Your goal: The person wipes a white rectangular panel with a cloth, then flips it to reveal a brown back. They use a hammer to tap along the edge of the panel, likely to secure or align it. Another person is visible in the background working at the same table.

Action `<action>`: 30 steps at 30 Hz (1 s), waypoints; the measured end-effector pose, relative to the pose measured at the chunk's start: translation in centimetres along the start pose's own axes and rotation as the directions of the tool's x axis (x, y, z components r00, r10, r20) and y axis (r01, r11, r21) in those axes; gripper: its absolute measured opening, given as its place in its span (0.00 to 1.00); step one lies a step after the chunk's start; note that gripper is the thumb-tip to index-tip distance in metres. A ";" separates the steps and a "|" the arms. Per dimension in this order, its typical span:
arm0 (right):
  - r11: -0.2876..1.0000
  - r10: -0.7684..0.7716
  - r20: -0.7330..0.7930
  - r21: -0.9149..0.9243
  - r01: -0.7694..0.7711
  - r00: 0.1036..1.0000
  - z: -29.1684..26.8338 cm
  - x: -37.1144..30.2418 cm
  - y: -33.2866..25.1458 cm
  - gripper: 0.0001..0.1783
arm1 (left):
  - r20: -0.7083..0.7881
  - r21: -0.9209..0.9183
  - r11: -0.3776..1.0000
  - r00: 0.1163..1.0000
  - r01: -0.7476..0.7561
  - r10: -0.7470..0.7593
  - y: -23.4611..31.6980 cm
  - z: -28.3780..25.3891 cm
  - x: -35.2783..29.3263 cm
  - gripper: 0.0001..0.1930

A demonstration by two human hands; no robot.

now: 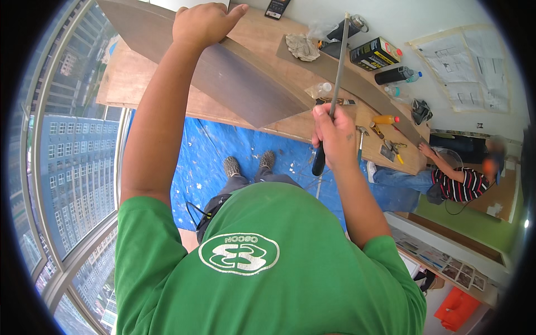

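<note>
A long grey-brown panel (240, 84) lies slantwise on the wooden worktable (128, 78), one pointed corner overhanging the near edge. My left hand (204, 23) is closed over its far edge, thumb stretched to the right; the fingertips are hidden. In my right hand (336, 134) is a long, thin grey metal file (341, 61), gripped by its black handle. The file points up and away, to the right of the panel. Beyond its handle lie a small clear bottle (324, 87) and a brown-handled tool (346, 102).
A second narrow board (357, 81) runs along the wall side, where a co-worker's hand (427, 151) touches it. A hammer (362, 137), pliers (397, 151), an orange bottle (384, 119), a black can (373, 54) and a crumpled cloth (302, 47) lie around. Blue sheeting (206, 151) covers the floor; windows (72, 145) stand left.
</note>
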State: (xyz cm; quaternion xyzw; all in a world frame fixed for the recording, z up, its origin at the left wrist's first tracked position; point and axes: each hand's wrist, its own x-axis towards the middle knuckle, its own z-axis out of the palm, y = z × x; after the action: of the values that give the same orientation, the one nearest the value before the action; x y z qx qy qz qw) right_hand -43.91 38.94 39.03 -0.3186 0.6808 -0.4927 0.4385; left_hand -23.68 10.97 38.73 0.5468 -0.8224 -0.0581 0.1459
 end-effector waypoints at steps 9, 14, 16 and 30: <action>0.976 0.075 0.180 0.188 -0.109 0.981 -0.2 1.3 0.4 0.15 | 0.015 -0.026 0.999 1.000 0.020 -0.020 -0.6 -0.3 -0.8 0.39; 0.979 0.039 0.247 0.185 -0.087 0.968 -0.8 0.7 0.9 0.13 | 0.026 -0.060 0.998 0.999 0.032 -0.031 -1.0 -0.2 -1.3 0.39; 0.993 0.065 0.182 0.085 -0.082 0.981 -1.4 -0.1 0.9 0.13 | 0.036 -0.068 0.997 0.999 0.037 -0.035 -1.1 -0.3 -1.4 0.38; 0.761 -0.298 0.207 -0.537 0.363 0.932 -6.1 -8.5 4.6 0.28 | 0.002 -0.111 0.991 0.998 0.069 -0.069 -1.4 -0.5 -1.9 0.34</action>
State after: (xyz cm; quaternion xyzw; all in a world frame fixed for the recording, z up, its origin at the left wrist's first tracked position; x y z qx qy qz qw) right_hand -45.91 50.14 37.82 -0.5758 0.7040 -0.3192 0.2664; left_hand -21.63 12.25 38.53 0.5660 -0.7983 -0.1082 0.1749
